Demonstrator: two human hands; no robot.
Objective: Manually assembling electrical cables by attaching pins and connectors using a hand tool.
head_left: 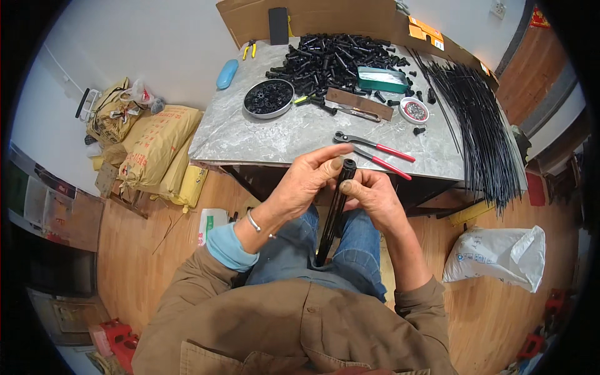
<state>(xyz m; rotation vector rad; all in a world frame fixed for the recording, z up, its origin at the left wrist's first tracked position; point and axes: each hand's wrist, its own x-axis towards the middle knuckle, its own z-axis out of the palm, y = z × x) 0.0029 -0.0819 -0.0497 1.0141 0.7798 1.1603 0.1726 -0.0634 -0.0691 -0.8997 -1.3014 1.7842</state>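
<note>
Both hands meet over the lap, just below the bench (262,140) edge. The left hand (306,181) curls around the top of a black tube (334,209) (standing nearly upright between the knees), fingertips at its end. The right hand (372,197) is closed around the tube just below. Red-handled pliers (375,150) lie on the bench nearby.

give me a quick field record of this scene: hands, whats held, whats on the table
left hand: fingers over the top end of the black rod bundle
right hand: gripping the bundle just below its top
bundle: upright over the lap
table: red-handled pliers, pile of black parts, round tin, long black rods
floor: yellow sacks, white bag
</note>
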